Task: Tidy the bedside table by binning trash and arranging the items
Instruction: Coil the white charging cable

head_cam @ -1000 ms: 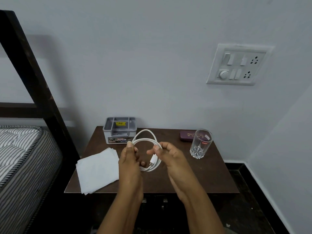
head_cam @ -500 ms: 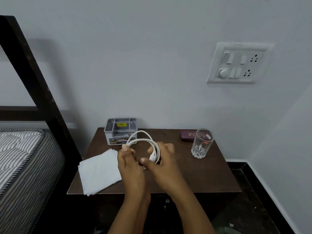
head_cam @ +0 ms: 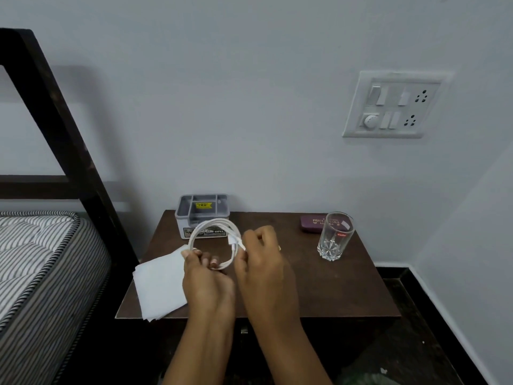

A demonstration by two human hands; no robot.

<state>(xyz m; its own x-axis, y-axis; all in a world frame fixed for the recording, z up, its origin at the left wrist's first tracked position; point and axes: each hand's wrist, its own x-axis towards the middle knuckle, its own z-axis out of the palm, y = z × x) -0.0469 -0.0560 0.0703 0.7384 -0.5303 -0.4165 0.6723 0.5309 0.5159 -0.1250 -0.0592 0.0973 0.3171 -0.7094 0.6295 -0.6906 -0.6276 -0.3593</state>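
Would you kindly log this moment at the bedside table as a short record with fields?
surface: dark wooden bedside table
left hand: grips the coiled white cable at its lower left
right hand: pinches the cable's plug end
cable position: held above the table
organiser: grey compartment box, back left
tissues: white stack, front left corner
glass: upright, right side
case: maroon case behind the glass

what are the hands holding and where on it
Both hold the coiled white cable: the left hand pinches the bottom of the loop, and the right hand grips its right side by the connector end.
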